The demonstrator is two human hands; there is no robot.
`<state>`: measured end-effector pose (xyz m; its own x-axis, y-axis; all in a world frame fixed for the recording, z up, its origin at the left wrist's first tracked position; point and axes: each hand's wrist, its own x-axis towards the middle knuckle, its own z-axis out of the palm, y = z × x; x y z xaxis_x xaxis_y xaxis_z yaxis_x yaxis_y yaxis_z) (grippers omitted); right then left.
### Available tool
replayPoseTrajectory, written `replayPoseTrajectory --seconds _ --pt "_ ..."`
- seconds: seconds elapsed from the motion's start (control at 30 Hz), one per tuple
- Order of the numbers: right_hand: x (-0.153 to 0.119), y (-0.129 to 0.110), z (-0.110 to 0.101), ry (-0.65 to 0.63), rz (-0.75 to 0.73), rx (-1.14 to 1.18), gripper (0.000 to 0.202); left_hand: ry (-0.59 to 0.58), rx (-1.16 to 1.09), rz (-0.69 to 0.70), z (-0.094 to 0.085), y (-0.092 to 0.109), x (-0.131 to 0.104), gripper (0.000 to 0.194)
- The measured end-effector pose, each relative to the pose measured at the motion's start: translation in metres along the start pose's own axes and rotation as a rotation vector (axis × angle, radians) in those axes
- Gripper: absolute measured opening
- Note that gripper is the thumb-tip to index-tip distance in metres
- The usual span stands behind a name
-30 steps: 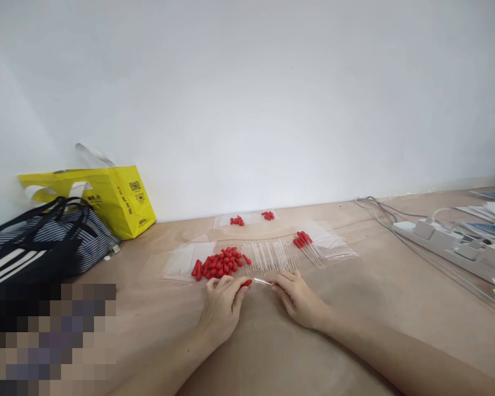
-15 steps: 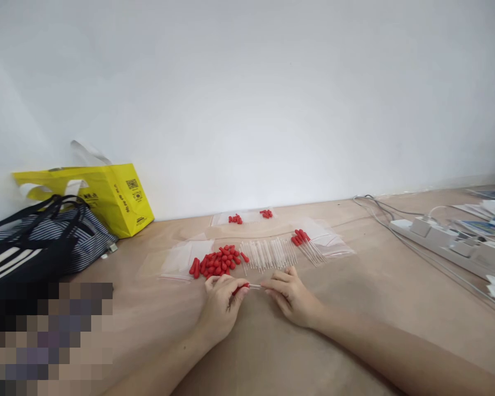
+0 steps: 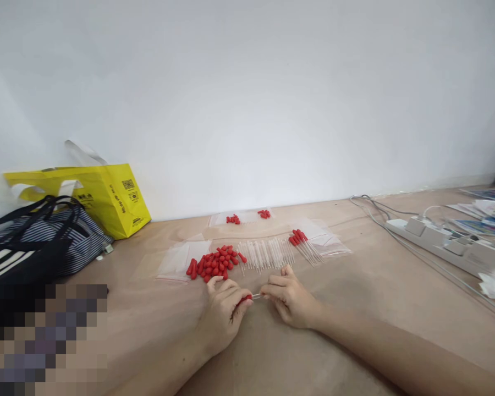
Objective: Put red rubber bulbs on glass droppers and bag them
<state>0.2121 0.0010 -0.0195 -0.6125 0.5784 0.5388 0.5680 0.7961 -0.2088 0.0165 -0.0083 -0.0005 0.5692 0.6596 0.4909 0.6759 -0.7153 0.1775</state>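
Observation:
My left hand (image 3: 226, 309) is closed round a red rubber bulb (image 3: 247, 298), mostly covered by the fingers. One end of a thin glass dropper tube (image 3: 256, 296) meets the bulb. The tube's other end is pinched in the fingertips of my right hand (image 3: 289, 297). How deep the tube sits in the bulb is hidden. Just beyond my left hand lies a heap of red rubber bulbs (image 3: 214, 263). A row of loose glass tubes (image 3: 268, 254) spreads beyond both hands. To its right, several droppers with bulbs fitted (image 3: 303, 242) lie side by side.
Clear plastic bags (image 3: 181, 259) lie under the heap, and more bags (image 3: 328, 242) are on the right. Farther back are small groups of red bulbs (image 3: 233, 219). A yellow bag (image 3: 119, 201) and a striped bag (image 3: 86, 239) stand left; a power strip (image 3: 445, 245) with cables lies right.
My left hand has shifted slightly right and nearer to me, and the gap between the hands has narrowed. Less glass tube shows between them. The view has shifted slightly.

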Motion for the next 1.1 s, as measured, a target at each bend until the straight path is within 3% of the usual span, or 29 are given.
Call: replayPoseTrajectory --seconds 0.4,0.7,0.77,0.93,1.1 --pt "0.004 0.001 -0.003 -0.037 0.008 0.028 0.023 -0.004 0.008 -0.032 -0.002 0.001 0.002 0.015" --pt "0.003 0.006 -0.008 -0.042 -0.003 -0.250 0.021 0.012 0.028 -0.094 -0.002 -0.009 0.004 0.013" --pt "0.002 0.016 -0.011 0.001 0.118 -0.288 0.022 0.068 0.055 -0.143 -0.002 -0.014 0.003 0.021" --pt "-0.001 0.058 -0.023 0.186 0.636 -0.392 0.025 0.141 0.106 -0.248 -0.002 -0.023 0.002 0.028" --pt "-0.001 0.080 -0.024 0.108 0.898 -0.488 0.025 0.131 0.107 -0.228 0.000 -0.024 0.002 0.023"
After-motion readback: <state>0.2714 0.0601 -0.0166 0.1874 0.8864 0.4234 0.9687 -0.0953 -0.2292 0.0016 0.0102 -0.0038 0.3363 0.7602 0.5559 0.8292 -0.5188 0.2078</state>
